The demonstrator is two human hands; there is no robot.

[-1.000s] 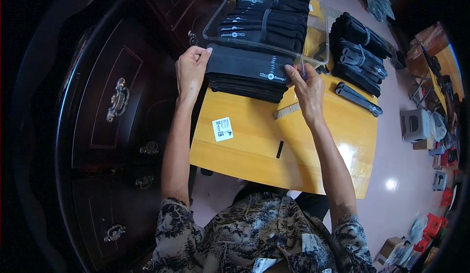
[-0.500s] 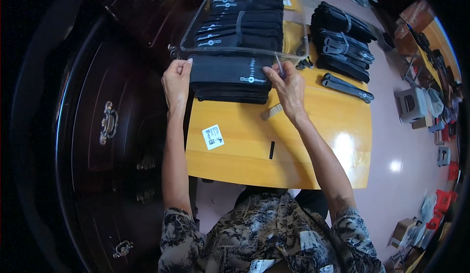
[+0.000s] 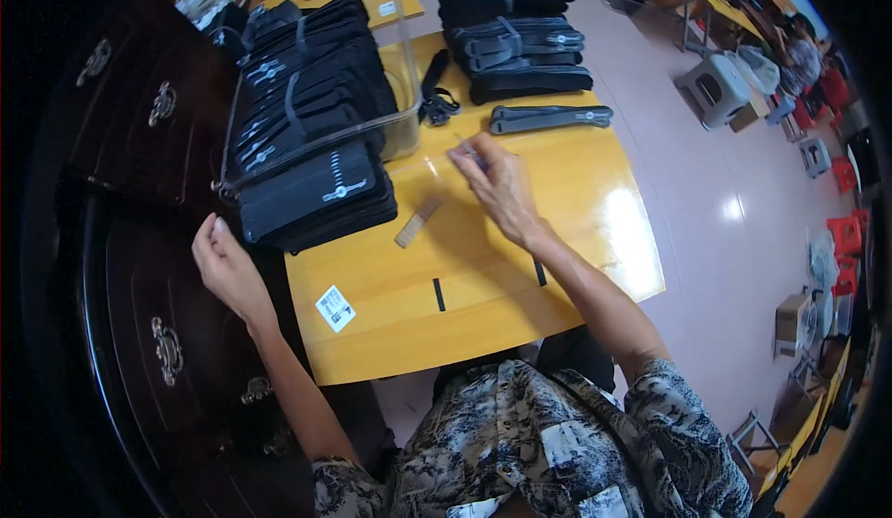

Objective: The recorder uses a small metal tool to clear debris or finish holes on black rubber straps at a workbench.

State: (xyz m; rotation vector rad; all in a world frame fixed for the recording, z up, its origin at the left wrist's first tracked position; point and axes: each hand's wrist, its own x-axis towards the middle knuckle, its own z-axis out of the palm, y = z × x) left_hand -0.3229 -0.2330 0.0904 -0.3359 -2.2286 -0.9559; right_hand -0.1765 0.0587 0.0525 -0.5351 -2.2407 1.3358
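A stack of flat black fabric pieces (image 3: 311, 193) with a pale printed mark lies at the near side of the clear plastic bin (image 3: 405, 128). My left hand (image 3: 228, 267) is just off the stack's left corner, its fingers loosely bent and apart, holding nothing. Over the table to the right of the stack, my right hand (image 3: 502, 188) is closed in a pinch on a thin stick-like tool (image 3: 468, 152), whose kind I cannot make out. Banded bundles of black pieces (image 3: 316, 100) fill the bin.
Banded black bundles (image 3: 520, 39) and a single folded black piece (image 3: 550, 118) lie at the back right of the yellow table (image 3: 483, 332). A white label (image 3: 335, 309), a tan strip (image 3: 418, 222) and two black strips lie nearer. Dark drawers (image 3: 167, 267) stand left; grey stools (image 3: 715, 91) right.
My left hand has let go of the stack's edge and dropped slightly away. My right hand has moved right, away from the stack, with the thin tool. The view has swung to the right.
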